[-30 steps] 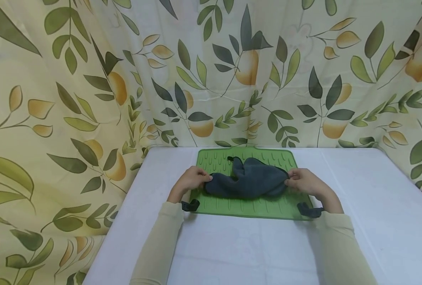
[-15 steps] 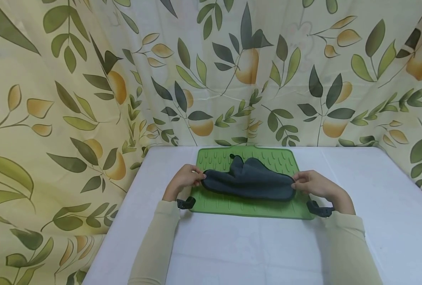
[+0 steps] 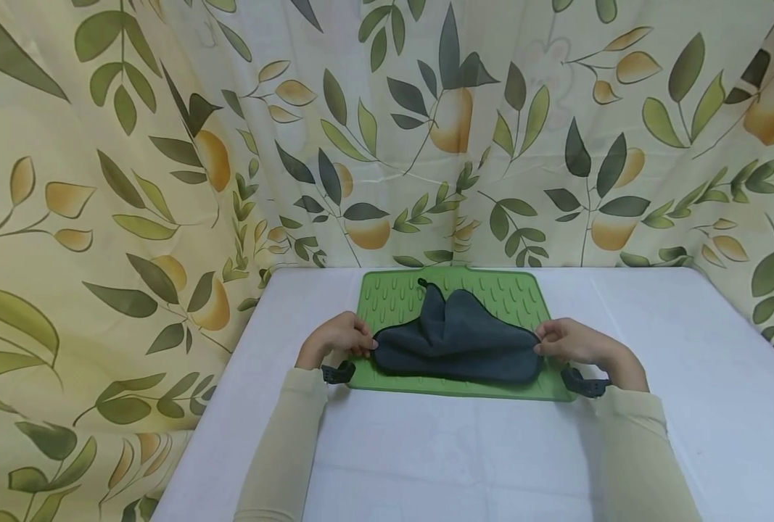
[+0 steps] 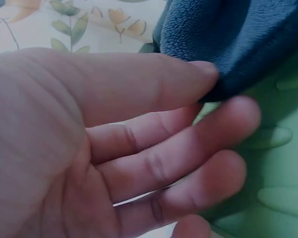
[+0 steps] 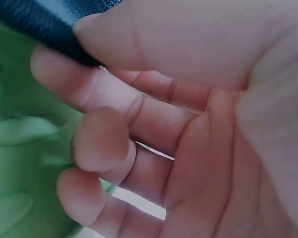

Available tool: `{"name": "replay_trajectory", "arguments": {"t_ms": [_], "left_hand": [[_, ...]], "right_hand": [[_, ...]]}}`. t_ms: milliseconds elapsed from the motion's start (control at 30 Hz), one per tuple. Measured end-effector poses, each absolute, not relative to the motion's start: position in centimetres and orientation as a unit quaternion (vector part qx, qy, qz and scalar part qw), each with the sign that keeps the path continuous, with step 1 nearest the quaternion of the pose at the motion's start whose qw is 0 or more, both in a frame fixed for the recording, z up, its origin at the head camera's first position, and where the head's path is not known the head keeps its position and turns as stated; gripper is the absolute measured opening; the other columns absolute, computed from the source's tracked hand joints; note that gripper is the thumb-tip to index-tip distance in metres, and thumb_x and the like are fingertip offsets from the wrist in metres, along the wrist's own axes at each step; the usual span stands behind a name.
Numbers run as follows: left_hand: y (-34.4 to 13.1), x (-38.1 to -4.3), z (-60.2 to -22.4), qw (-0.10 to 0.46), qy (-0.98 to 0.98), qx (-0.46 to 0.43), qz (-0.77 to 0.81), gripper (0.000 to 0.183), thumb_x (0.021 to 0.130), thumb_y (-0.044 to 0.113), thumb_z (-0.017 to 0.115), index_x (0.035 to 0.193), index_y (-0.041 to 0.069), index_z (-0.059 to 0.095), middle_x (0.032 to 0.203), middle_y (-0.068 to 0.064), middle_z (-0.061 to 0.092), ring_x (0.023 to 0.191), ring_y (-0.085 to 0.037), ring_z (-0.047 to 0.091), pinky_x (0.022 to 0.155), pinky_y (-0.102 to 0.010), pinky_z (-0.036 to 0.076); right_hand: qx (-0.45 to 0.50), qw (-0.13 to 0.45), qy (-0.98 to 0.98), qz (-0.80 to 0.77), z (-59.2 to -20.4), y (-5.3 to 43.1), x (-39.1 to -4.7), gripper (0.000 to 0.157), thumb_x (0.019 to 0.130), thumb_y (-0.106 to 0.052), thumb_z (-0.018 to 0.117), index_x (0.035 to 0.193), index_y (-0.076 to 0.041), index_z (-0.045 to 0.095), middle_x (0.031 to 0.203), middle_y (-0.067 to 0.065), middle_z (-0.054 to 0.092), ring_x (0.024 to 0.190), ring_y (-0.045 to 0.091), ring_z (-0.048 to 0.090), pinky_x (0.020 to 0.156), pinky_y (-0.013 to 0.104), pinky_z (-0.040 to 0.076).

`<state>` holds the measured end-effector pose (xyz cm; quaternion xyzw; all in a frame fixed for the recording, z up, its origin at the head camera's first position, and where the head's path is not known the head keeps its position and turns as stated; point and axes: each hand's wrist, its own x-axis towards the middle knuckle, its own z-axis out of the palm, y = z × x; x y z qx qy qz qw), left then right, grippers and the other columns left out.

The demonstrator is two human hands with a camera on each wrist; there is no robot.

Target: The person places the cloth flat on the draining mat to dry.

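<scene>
A dark blue-grey cloth with black edging lies partly spread over a green ribbed mat, its far part bunched into folds. A small black loop sticks out at its back corner. My left hand pinches the cloth's left corner between thumb and fingers. On the opposite side, my right hand pinches the right corner. Both wrist views show the fluffy blue cloth caught under the thumb, with the other fingers loosely bent above the mat.
The mat lies on a white-covered table. Behind and to the left hangs a curtain printed with leaves and fruit. Black wrist straps sit at both sleeves.
Both hands have drawn apart, stretching the cloth's near edge out wider and straighter. Over the last half second they have come slightly nearer, and the edge has lowered toward the mat's front.
</scene>
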<state>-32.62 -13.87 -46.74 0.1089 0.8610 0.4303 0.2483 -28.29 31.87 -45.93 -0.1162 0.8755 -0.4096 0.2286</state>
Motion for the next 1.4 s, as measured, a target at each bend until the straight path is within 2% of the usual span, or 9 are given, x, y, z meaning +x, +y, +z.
{"name": "replay_trajectory", "arguments": {"t_ms": [267,467,600,733,867,1000,1133,1233,1400], "left_hand": [[-13.8,-32.3,-46.9,0.249,0.872,0.117,0.404,0.012,0.092,0.015,0.075,0.086,0.005,0.075,0.077,-0.008,0.072,0.065,-0.017,0.061,0.064,-0.029,0.054],[-13.8,-32.7,-46.9,0.241,0.876,0.118,0.402,0.026,0.095,0.035,0.073,0.094,0.009,0.077,0.084,-0.004,0.072,0.072,-0.017,0.065,0.068,-0.029,0.053],[-13.4,-32.9,-47.2,0.212,0.883,0.106,0.405,0.033,0.097,0.042,0.069,0.09,0.01,0.076,0.084,-0.004,0.07,0.072,-0.017,0.063,0.068,-0.029,0.05],[-12.6,-33.0,-47.6,0.169,0.893,0.096,0.406,0.037,0.099,0.041,0.065,0.083,0.01,0.074,0.08,-0.003,0.067,0.072,-0.017,0.06,0.065,-0.028,0.045],[-11.5,-33.0,-47.9,0.136,0.899,0.095,0.406,0.035,0.099,0.04,0.066,0.085,0.011,0.078,0.075,-0.002,0.064,0.069,-0.016,0.056,0.061,-0.027,0.041],[-10.6,-32.8,-48.0,0.112,0.91,0.102,0.385,0.031,0.099,0.038,0.067,0.093,0.011,0.082,0.086,-0.001,0.072,0.076,-0.014,0.058,0.064,-0.027,0.043],[-9.9,-32.6,-48.0,0.091,0.915,0.102,0.38,0.028,0.097,0.036,0.069,0.1,0.011,0.082,0.103,-0.004,0.077,0.09,-0.017,0.065,0.076,-0.031,0.051],[-9.8,-32.6,-48.0,0.076,0.913,0.096,0.389,0.024,0.096,0.033,0.071,0.098,0.011,0.082,0.102,-0.005,0.077,0.092,-0.02,0.067,0.079,-0.033,0.052],[-10.1,-32.7,-48.2,0.06,0.912,0.089,0.397,0.019,0.095,0.029,0.073,0.092,0.012,0.081,0.096,-0.004,0.076,0.087,-0.018,0.065,0.075,-0.03,0.05]], "right_hand": [[-0.123,0.233,0.881,-0.394,-46.4,31.7,-28.4,0.018,0.096,-0.011,0.064,0.106,0.003,0.06,0.081,0.0,0.057,0.07,0.011,0.051,0.063,0.026,0.045],[-0.123,0.224,0.883,-0.393,-46.2,31.5,-28.4,0.022,0.099,-0.018,0.063,0.107,0.003,0.061,0.08,0.001,0.055,0.072,0.014,0.051,0.064,0.028,0.046],[-0.108,0.2,0.897,-0.38,-45.9,30.9,-28.5,0.033,0.104,-0.03,0.057,0.111,0.002,0.065,0.082,0.004,0.055,0.077,0.019,0.053,0.069,0.032,0.046],[-0.09,0.167,0.906,-0.377,-45.8,29.9,-28.8,0.042,0.108,-0.036,0.05,0.11,0.002,0.067,0.079,0.002,0.051,0.078,0.018,0.051,0.069,0.033,0.043],[-0.082,0.132,0.913,-0.376,-45.9,28.8,-29.0,0.041,0.108,-0.033,0.049,0.102,0.002,0.069,0.077,0.0,0.05,0.076,0.017,0.047,0.066,0.033,0.039],[-0.073,0.103,0.928,-0.352,-46.3,27.7,-29.2,0.041,0.107,-0.033,0.052,0.094,0.001,0.069,0.08,0.003,0.054,0.077,0.019,0.048,0.067,0.033,0.039],[-0.055,0.092,0.937,-0.333,-46.7,27.0,-29.4,0.04,0.105,-0.035,0.056,0.102,0.003,0.068,0.093,0.015,0.066,0.088,0.027,0.058,0.075,0.038,0.046],[-0.053,0.082,0.94,-0.327,-47.0,26.8,-29.5,0.037,0.104,-0.031,0.059,0.109,0.004,0.068,0.108,0.021,0.069,0.1,0.033,0.062,0.081,0.044,0.049],[-0.045,0.06,0.944,-0.322,-47.0,27.2,-29.6,0.032,0.102,-0.028,0.06,0.107,0.002,0.067,0.106,0.021,0.069,0.098,0.033,0.062,0.079,0.04,0.048]]}}
